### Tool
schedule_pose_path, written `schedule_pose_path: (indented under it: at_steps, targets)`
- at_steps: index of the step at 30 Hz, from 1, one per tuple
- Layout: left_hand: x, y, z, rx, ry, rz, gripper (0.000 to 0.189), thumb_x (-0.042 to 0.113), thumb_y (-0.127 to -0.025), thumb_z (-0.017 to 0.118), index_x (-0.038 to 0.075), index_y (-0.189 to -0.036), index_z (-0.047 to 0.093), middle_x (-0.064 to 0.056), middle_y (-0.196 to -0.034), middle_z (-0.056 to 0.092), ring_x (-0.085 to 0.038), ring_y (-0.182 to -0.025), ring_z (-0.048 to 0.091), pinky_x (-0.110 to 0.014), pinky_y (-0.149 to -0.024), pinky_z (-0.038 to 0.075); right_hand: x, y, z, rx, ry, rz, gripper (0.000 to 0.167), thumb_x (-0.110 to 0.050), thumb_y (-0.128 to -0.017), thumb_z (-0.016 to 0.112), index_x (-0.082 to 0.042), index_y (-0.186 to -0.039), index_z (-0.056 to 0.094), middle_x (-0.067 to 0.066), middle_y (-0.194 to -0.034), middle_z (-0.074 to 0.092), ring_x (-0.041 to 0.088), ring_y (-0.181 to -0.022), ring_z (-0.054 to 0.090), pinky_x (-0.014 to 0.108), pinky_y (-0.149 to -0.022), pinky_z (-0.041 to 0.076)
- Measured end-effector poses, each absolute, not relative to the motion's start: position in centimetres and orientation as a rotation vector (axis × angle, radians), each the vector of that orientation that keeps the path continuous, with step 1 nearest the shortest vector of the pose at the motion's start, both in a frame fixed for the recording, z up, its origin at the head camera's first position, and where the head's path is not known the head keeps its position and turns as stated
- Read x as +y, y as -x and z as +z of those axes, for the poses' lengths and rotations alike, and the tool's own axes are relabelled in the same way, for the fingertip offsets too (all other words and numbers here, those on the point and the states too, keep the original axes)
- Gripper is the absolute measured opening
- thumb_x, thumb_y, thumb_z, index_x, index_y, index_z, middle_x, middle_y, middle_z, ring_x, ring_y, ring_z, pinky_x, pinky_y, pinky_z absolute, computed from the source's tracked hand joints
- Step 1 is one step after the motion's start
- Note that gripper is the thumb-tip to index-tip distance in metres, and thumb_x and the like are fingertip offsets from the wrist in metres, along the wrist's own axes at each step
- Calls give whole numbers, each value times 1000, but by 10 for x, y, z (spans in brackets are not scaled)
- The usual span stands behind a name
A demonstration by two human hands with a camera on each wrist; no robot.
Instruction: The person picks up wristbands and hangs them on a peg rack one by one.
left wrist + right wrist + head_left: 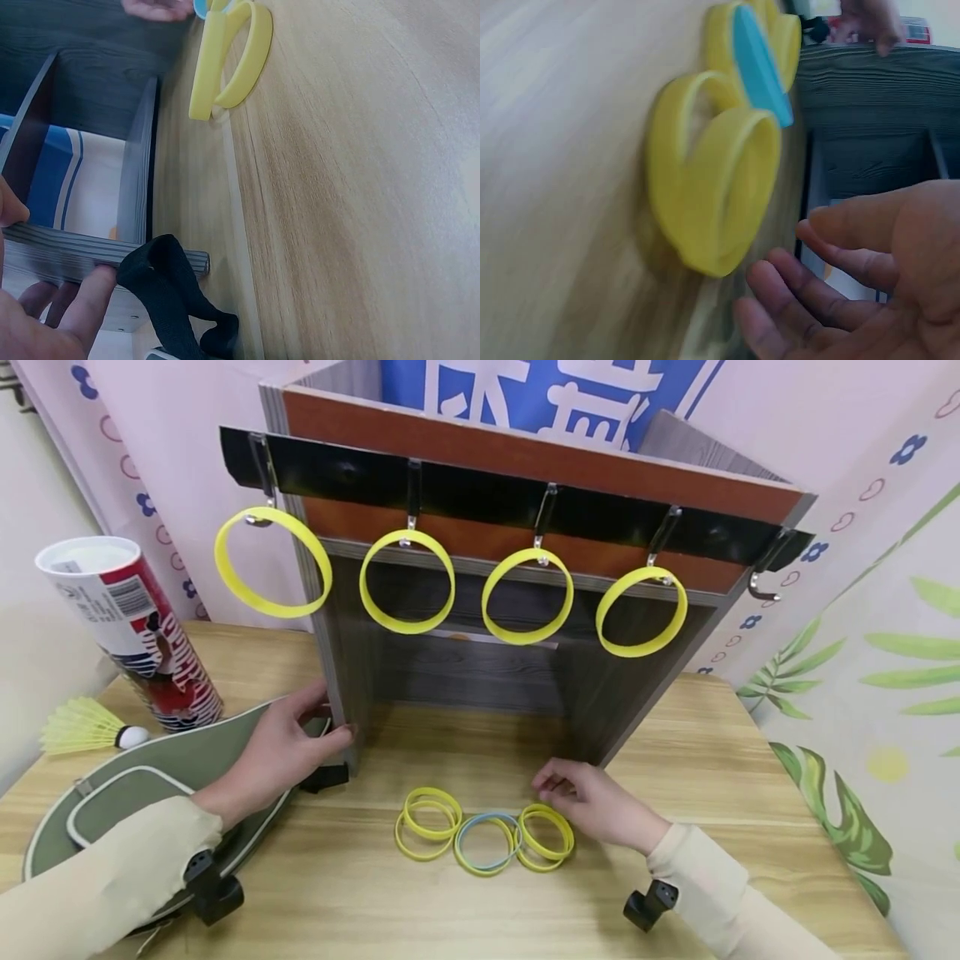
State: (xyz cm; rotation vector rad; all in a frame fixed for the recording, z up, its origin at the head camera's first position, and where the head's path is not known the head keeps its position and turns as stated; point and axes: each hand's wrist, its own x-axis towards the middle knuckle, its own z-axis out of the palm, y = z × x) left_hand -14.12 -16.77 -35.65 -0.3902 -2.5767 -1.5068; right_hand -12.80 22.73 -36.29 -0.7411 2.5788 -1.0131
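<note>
Rings (483, 872), yellow with one blue ring (761, 64) among them, are lying in three overlapping groups on the near part of the table (360, 893). The right hand (600, 802), loosely half-open and holding nothing, is hovering just beside the right group. The left hand (281, 747) is gripping the shelf's left side panel (352, 652). Four hanging rings (527, 639) are dangling from hooks (412, 489) above.

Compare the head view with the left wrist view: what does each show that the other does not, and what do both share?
Only head: four hanging yellow rings on hooks, the tube and the shuttlecock.

Only left wrist: fingertips of the left hand against the outer face of the cabinet side.

Both: the hands, with the right hand cut off in left wrist; the cabinet; yellow rings and a blue ring on the table.
</note>
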Motion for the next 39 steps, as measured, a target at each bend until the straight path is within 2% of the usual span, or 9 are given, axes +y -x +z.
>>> schedule_pose_path:
  at_steps: [5, 11, 19, 27, 39]
  targets:
    - [-168, 141, -357, -2572, 389, -1521, 55, 8, -94, 70, 9, -148, 58, -18, -130, 71, 6, -104, 60, -12, -88, 49, 229, 125, -370, 2661, 771, -873, 16, 2, -99, 58, -2, -105, 71, 6, -98, 73, 4, -86, 58, 22, -76, 53]
    - [-169, 140, -358, -2576, 388, -1513, 55, 8, -94, 70, 10, -148, 57, -17, -132, 70, 6, -105, 59, -11, -89, 49, 230, 121, -374, 2735, 802, -805, 11, 2, -95, 64, -5, -95, 72, 1, -88, 70, 0, -79, 54, 20, -70, 50]
    - [-168, 141, -359, -2585, 394, -1494, 55, 9, -94, 71, 8, -148, 57, -19, -134, 69, 9, -106, 57, -11, -89, 49, 231, 120, -373, 2747, 770, -755, 8, -2, -96, 65, -6, -91, 71, -2, -81, 67, -1, -73, 50, 20, -66, 47]
    - [-168, 142, -359, -2587, 399, -1495, 56, 9, -95, 70, 7, -149, 56, -20, -134, 69, 9, -105, 57, -11, -88, 49, 231, 119, -372, 2759, 726, -737, 13, -1, -96, 62, -8, -87, 67, -5, -76, 59, 0, -69, 45, 19, -64, 43]
    - [-169, 141, -360, -2598, 384, -1466, 55, 11, -95, 71, 10, -149, 57, -18, -135, 69, 9, -105, 57, -11, -91, 48, 233, 116, -370, 2835, 692, -862, 7, -4, -98, 65, -7, -93, 68, 0, -81, 70, -3, -75, 57, 20, -68, 53]
